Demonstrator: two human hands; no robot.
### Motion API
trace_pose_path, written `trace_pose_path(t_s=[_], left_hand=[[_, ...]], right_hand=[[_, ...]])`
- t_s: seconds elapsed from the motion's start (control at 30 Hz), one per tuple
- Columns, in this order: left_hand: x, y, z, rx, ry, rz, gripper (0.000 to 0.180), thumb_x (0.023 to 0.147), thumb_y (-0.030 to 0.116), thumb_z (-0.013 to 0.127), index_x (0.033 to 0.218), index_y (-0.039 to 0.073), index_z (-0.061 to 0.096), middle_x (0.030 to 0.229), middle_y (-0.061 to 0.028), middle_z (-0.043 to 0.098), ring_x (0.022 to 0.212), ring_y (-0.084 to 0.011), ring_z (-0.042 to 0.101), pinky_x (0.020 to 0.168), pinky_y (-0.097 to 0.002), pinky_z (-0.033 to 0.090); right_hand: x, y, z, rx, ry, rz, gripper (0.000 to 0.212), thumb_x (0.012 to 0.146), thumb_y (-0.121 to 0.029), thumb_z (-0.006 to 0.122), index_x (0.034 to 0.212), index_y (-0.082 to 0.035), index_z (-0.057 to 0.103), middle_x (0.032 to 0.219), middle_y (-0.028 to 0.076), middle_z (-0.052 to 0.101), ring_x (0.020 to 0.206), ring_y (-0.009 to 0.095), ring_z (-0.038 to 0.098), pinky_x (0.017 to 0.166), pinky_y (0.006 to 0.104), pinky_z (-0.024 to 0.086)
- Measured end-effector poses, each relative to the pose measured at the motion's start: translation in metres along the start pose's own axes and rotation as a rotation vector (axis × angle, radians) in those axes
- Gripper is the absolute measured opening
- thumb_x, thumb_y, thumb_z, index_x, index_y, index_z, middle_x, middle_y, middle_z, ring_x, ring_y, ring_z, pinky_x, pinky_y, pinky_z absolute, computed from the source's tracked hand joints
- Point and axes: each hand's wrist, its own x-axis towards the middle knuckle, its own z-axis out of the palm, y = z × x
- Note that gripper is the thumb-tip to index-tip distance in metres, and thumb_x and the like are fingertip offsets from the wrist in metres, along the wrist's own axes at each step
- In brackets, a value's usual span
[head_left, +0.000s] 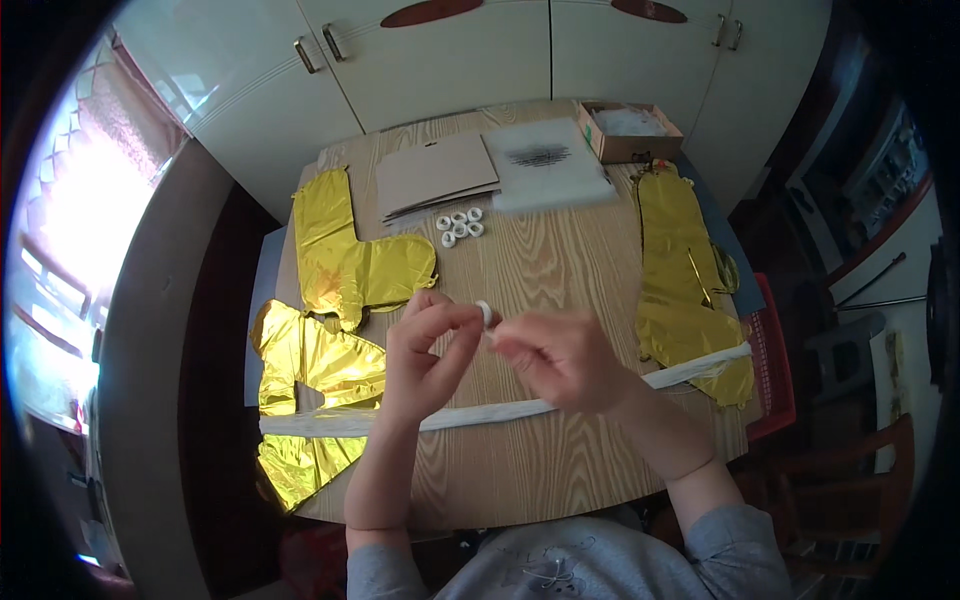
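Above the middle of the table, my left hand [432, 345] pinches a small white roll [486, 314] between thumb and forefinger. Close against it, my right hand [562, 358] is closed, its thumb and fingertips pressed together beside the roll. Something small and pale shows at those fingertips, too small to name. Beneath both forearms a long white strip [480, 416], maybe folded plastic, runs across the table from left to right. Beyond my left hand, several more small white rolls [460, 228] sit grouped on the wood.
Flat gold foil balloons lie at the left, one farther [325, 240] and one nearer [315, 350], with more gold foil [680, 270] at the right. Cardboard sheets [435, 175], a white translucent sheet [550, 185] and an open box [625, 150] stand at the far edge. A red basket [772, 350] is beside the table.
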Motion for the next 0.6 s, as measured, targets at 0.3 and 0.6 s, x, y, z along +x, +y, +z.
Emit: trace_pose_path(t_s=[0.3,0.6], left_hand=[[-0.004,0.002,0.004,-0.907,-0.084,-0.174,0.019,0.084,0.003,0.054,0.1,-0.005,0.061,0.092,-0.0093,0.06,0.088,-0.015,0.054,0.081,-0.0277,0.042],[0.001,0.001,0.009,-0.365,-0.03,-0.078,0.023,0.083,-0.006,0.05,0.104,-0.001,0.06,0.095,-0.0092,0.061,0.094,-0.0158,0.056,0.086,-0.0276,0.043]], right_hand=[[0.001,0.007,0.012,0.134,0.118,0.096,0.005,0.081,-0.009,0.057,0.081,-0.005,0.059,0.066,0.009,0.058,0.054,0.022,0.059,0.046,0.0306,0.044],[0.001,-0.001,0.002,-0.268,0.103,-0.034,0.005,0.076,-0.009,0.06,0.076,-0.007,0.056,0.061,0.005,0.054,0.049,0.021,0.056,0.043,0.031,0.043]])
